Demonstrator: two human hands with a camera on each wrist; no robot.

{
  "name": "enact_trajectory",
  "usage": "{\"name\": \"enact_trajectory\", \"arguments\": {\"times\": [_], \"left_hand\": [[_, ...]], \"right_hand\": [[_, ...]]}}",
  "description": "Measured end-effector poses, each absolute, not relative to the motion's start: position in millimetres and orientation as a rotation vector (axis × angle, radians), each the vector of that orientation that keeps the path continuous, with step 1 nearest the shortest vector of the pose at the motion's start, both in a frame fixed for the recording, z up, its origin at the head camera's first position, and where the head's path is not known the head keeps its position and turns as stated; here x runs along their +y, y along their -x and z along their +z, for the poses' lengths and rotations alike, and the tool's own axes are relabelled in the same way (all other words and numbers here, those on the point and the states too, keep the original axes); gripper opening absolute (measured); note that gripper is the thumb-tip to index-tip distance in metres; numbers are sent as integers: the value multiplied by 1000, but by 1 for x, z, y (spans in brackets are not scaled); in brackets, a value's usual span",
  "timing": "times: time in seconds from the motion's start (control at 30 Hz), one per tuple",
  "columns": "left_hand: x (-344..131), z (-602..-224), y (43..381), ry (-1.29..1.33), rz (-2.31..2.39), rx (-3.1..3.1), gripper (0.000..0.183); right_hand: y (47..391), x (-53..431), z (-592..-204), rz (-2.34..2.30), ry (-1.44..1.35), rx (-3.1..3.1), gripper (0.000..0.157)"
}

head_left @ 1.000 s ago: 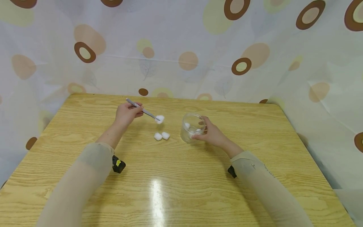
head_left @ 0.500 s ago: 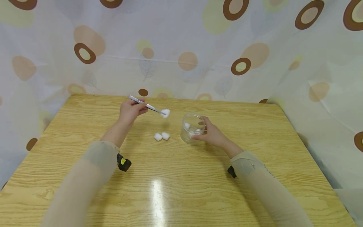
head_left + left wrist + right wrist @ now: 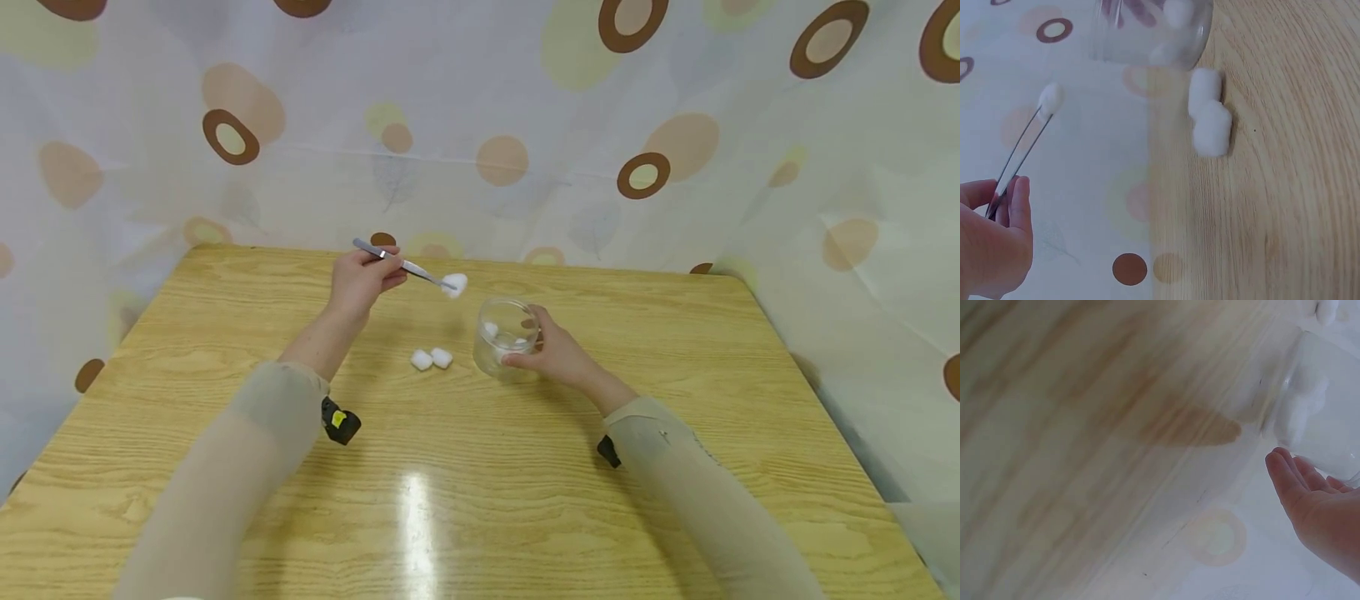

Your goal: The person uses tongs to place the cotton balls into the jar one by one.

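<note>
My left hand [image 3: 362, 282] pinches metal tweezers [image 3: 420, 271], seen again in the left wrist view as two slim arms [image 3: 1027, 145]. Held in their tips, above the table, is a white cotton ball [image 3: 454, 285], just left of the jar and farther back. My right hand [image 3: 558, 354] grips a clear open-topped jar [image 3: 482, 354] from its right side, thumb in front. Inside the jar lie a few cotton balls [image 3: 1297, 409], partly hidden by the hand in the head view. Two more cotton balls [image 3: 1211, 129] lie side by side on the table, left of the jar.
The wooden table [image 3: 480, 467] has its back edge against a white curtain [image 3: 450, 100] with brown and peach spots, which also runs along both sides. A black wrist camera [image 3: 341, 422] hangs beneath the left sleeve, another [image 3: 609, 451] beneath the right.
My left hand has carried the tweezers and their cotton ball rightward and farther back, closer to the jar. The jar has shifted slightly left in my right hand; the two cotton balls on the table stay put.
</note>
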State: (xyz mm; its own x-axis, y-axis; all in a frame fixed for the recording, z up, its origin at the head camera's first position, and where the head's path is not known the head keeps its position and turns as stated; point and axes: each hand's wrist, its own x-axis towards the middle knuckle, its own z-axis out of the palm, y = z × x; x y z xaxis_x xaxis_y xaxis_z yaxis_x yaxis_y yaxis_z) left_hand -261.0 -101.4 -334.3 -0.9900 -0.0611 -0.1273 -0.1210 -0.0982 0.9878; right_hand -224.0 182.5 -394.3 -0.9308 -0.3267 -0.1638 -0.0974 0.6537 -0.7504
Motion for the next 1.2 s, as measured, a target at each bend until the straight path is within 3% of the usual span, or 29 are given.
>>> {"name": "enact_trajectory", "arguments": {"times": [1.2], "left_hand": [[-40,-339,261,48,2236,2133,23]], "right_hand": [[221,184,-396,-1149,325,2581,90]]}}
